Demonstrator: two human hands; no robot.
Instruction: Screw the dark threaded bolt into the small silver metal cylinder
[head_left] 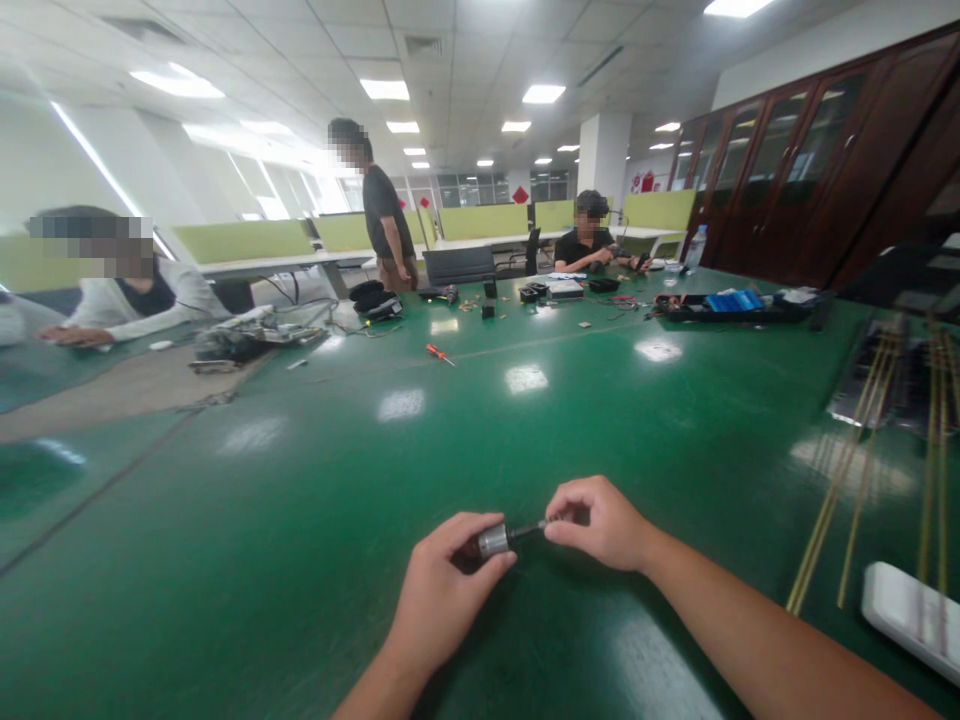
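Just over the green table, my left hand (450, 580) is closed around a small silver cylinder (494, 541) with a dark reddish part behind it, mostly covered by the fingers. A thin black shaft (527, 531) sticks out of the cylinder toward the right. At its far end, the thumb and fingers of my right hand (596, 522) pinch a small metallic tip (546, 524). Whether that tip is a separate piece or part of the shaft I cannot tell. The exact kind of tool or part is not clear.
An orange screwdriver (438, 354) lies farther back on the green table (360, 460). Brass-coloured rods (855, 480) and a white case (911, 615) are at right. Electronic parts (255, 335), black boxes (534, 292) and a blue-filled tray (735, 304) line the far side. Three people are nearby.
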